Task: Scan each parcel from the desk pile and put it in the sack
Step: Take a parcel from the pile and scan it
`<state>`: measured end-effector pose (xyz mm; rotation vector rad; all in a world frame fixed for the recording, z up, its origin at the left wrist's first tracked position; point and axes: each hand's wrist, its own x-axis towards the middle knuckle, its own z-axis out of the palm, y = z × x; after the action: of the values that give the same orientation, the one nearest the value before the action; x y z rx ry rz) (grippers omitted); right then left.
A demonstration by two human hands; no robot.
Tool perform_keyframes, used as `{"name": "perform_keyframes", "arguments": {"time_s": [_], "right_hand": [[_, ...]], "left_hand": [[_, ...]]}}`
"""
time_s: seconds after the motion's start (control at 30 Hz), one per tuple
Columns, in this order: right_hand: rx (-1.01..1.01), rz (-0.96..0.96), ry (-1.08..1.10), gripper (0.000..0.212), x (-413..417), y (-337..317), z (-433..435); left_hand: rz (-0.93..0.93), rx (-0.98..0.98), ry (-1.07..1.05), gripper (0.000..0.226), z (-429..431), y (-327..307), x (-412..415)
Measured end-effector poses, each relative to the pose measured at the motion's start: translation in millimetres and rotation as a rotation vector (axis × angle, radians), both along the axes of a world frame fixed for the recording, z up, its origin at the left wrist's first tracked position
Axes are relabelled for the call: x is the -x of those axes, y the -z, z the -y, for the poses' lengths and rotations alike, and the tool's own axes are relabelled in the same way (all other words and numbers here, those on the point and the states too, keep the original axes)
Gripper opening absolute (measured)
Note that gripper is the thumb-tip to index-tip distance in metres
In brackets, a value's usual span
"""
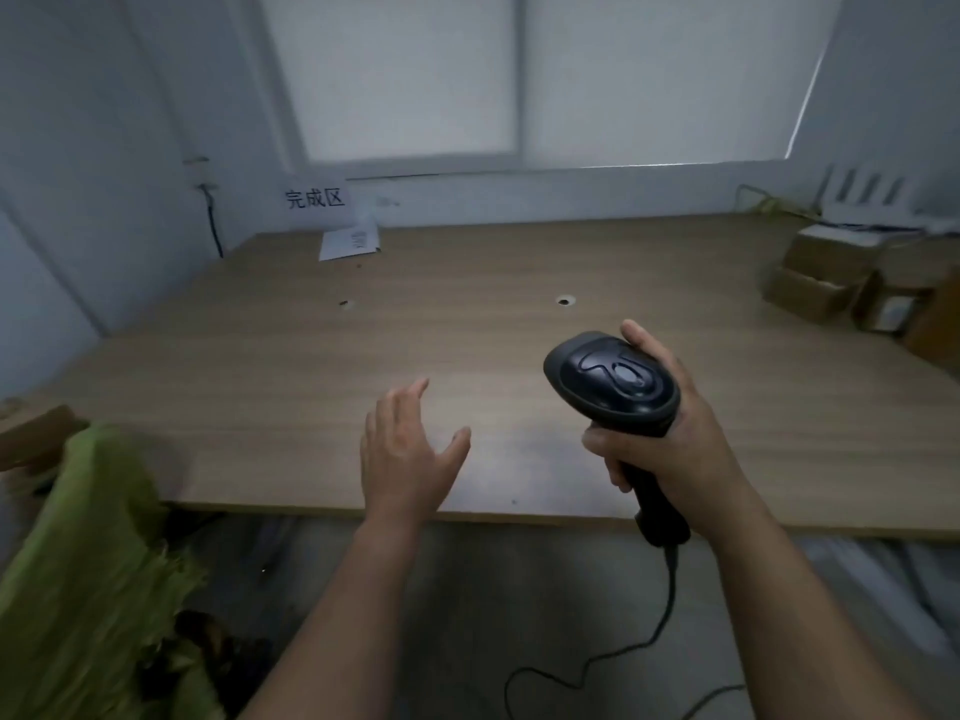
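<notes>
Right hand (685,449): the fingers are curled round the handle of the black scanner (618,379). The scanner is held up over the near part of the desk (519,324), with its wide head turned up.
Left hand (402,454): it is held flat with the fingers spread, just left of the scanner. Nothing is held in it. Whether the desk is touched cannot be told.
Parcels (847,283): brown boxes are piled at the far right corner of the desk, well apart from both hands.
Sack (88,553): a green sack is seen at the bottom left, beside the near left corner of the desk.
Cord (667,610): a black cord is hung from the bottom of the scanner down toward the floor.
Paper (349,243): a white sheet is laid at the far left of the desk, under a sign (315,199) stuck on the wall.
</notes>
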<state>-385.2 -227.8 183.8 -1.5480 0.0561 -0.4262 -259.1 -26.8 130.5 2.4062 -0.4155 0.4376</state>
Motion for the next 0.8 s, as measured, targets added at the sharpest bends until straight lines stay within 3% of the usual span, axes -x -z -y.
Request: {"name": "perform_keyframes", "arguments": {"time_s": [0.4, 0.8], "right_hand": [[0.000, -0.047, 0.283, 0.097, 42, 9, 137], [0.004, -0.101, 0.438, 0.099, 38, 0, 307]], "left_hand": [[0.072, -0.002, 0.314, 0.067, 184, 13, -20], [0.023, 0.028, 0.514, 0.070, 393, 5, -47]]}}
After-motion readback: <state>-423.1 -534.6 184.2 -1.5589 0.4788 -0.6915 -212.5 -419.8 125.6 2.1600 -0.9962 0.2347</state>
